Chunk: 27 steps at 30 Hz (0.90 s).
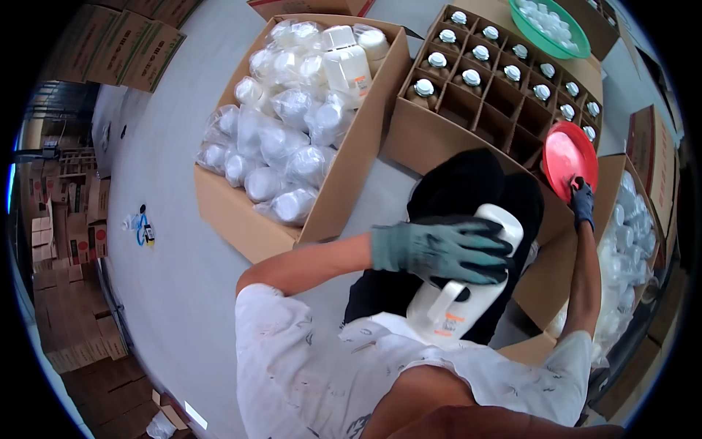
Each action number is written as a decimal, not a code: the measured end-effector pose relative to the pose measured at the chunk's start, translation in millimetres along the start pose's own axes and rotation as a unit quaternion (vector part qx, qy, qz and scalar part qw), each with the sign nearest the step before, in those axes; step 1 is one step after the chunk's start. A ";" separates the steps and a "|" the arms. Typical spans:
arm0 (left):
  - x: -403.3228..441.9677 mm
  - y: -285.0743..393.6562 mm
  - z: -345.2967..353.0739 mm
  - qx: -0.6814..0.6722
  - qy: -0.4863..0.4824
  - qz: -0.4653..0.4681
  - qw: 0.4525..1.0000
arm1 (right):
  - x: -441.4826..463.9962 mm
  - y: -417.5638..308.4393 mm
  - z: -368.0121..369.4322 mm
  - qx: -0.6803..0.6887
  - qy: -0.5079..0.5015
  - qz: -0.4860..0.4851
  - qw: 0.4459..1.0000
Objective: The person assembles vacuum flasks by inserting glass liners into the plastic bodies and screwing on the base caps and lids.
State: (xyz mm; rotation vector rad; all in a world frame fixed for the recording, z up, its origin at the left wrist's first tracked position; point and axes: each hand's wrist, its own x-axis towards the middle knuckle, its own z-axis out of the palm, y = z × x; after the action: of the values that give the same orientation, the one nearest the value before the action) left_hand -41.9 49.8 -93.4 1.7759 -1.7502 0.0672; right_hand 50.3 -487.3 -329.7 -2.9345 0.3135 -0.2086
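A white plastic jug (479,311) with a moulded handle and orange print lies tilted across my lap. My left hand (457,251), in a grey-green glove, is wrapped over the jug's upper part, and the fingers hide its neck. To the right, my gloved right hand (583,201) reaches over the near rim of a red bowl (564,157). Its fingers are bent together inside the bowl; whatever they grip is too small to make out. The bowl rests at the corner of a divided carton (431,135) with several white-capped bottles standing in its cells.
An open carton (358,157) of bagged white bottles stands left of the divided one. A green basin (552,33) of white caps sits at the back right. Another carton (545,304) with bagged bottles is by my right arm. Stacked boxes (121,47) line the left.
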 end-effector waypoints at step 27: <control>-200.8 -318.9 -46.7 0.287 0.407 -0.570 0.654 | -45.7 -175.0 -22.5 0.016 -0.144 -0.183 0.972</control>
State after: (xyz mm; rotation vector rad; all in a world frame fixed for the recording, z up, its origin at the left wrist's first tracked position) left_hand 245.1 220.7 -274.1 2.3942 0.2300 0.7997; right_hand 36.8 -312.7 -279.1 -2.9095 -0.2726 0.1627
